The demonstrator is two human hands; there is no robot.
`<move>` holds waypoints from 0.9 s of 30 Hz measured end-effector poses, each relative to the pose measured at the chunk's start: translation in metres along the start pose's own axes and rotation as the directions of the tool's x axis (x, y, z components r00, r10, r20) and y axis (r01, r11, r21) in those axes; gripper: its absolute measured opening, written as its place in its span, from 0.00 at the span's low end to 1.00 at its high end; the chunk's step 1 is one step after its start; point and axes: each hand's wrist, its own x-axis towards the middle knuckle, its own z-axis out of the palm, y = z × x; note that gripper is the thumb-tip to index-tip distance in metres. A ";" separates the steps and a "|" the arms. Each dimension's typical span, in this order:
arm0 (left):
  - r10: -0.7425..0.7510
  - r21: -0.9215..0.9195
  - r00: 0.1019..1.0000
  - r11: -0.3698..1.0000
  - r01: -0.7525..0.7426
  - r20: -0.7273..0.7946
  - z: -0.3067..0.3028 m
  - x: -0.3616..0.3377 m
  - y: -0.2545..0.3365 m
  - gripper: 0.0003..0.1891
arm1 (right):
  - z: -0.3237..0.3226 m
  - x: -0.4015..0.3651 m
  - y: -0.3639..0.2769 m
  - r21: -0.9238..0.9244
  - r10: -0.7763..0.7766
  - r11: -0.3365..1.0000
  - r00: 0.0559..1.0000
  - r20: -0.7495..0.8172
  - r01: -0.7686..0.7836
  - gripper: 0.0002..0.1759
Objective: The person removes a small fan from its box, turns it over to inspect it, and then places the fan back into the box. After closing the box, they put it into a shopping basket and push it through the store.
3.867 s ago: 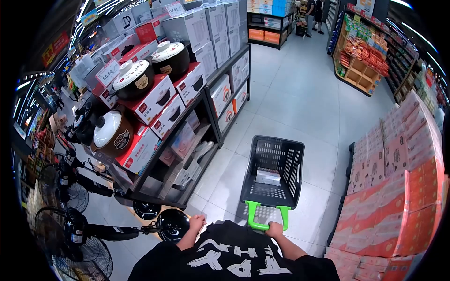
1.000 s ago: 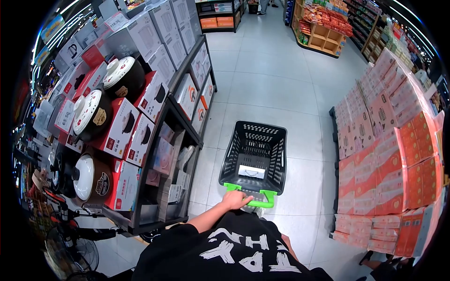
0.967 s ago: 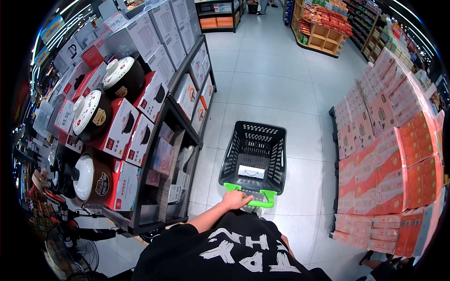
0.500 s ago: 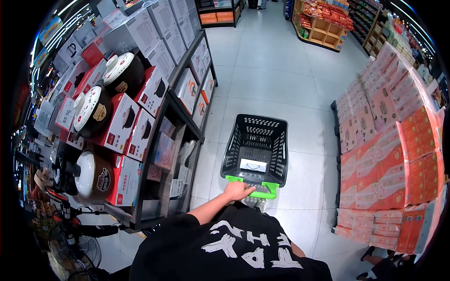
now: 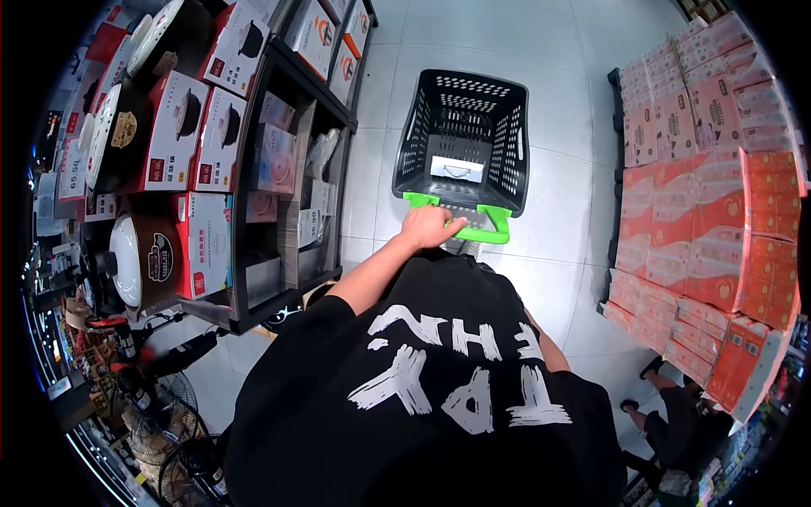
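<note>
My left hand point(image 5: 428, 228) is wrapped round the bright green handle point(image 5: 486, 237) of a black shopping basket point(image 5: 404, 160). The basket has perforated sides and stands out in front of me, over the floor. Inside it, near the handle end, lies a small white box point(image 5: 457, 169) with a dark curved line printed on it. Of my right side, only a strip of forearm point(image 5: 547, 342) shows beside my black T-shirt point(image 5: 338, 422); the right hand is hidden.
On the left a dark shelf point(image 5: 241, 287) carries boxed cookware and several lidded pots point(image 5: 152, 259). Stacked pink and red tissue packs point(image 5: 667, 228) line the right side. Standing fans point(image 5: 156, 414) are at lower left. Another person point(image 5: 676, 422) is at lower right.
The view has tipped downward, so the basket and my left hand appear higher in the picture. My left hand keeps its grip on the handle. More of the person at lower right shows.
</note>
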 end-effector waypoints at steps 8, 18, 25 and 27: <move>0.036 -0.021 0.999 0.999 -0.037 -0.021 0.015 -0.005 -0.010 0.31 | 0.010 0.000 0.013 -0.075 0.060 0.995 0.998 -0.013 -0.060 0.08; 0.093 -0.147 0.994 0.984 -0.099 -0.052 0.013 -0.012 -0.022 0.30 | -0.001 -0.008 0.049 -0.209 0.131 0.967 0.989 -0.068 -0.143 0.08; 0.090 -0.290 0.993 0.951 -0.110 -0.082 0.022 -0.011 -0.041 0.20 | -0.011 -0.019 0.000 0.150 -0.026 0.985 0.922 -0.386 0.090 0.08; 0.103 -0.347 0.988 0.928 -0.138 -0.117 0.032 -0.007 -0.047 0.16 | -0.006 -0.036 -0.073 0.217 -0.112 0.945 0.865 -0.490 0.246 0.09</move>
